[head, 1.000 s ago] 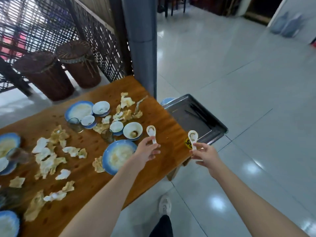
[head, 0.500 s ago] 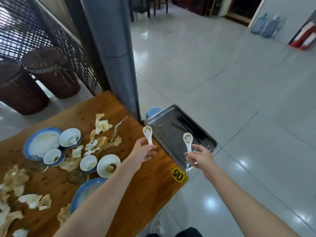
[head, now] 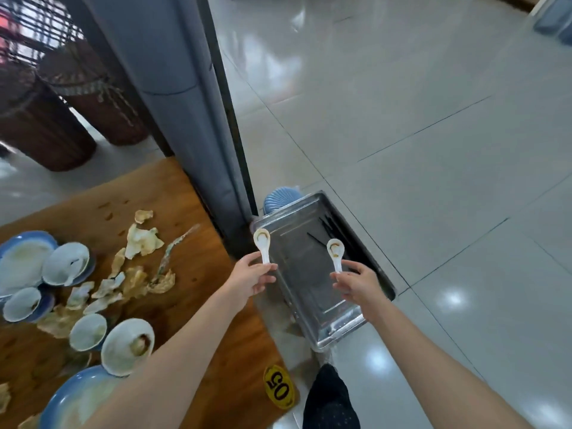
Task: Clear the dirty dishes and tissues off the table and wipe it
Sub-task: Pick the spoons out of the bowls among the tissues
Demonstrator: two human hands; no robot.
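Dirty bowls (head: 127, 346) and crumpled tissues (head: 142, 239) on bench (head: 198, 267), 9 o'clock. Left hand (head: 247, 280) pinching white spoon (head: 262, 247) by handle, long axis 6-12, scoop end toward 12. Right hand (head: 356, 284) pinching second spoon (head: 335, 252) likewise, above metal tray (head: 306, 292).

A yellow sticker (head: 277, 387) on the wooden table (head: 198, 274) corner reads "05".

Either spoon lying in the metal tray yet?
No, left spoon is pinched in the left hand, right spoon in the right hand.
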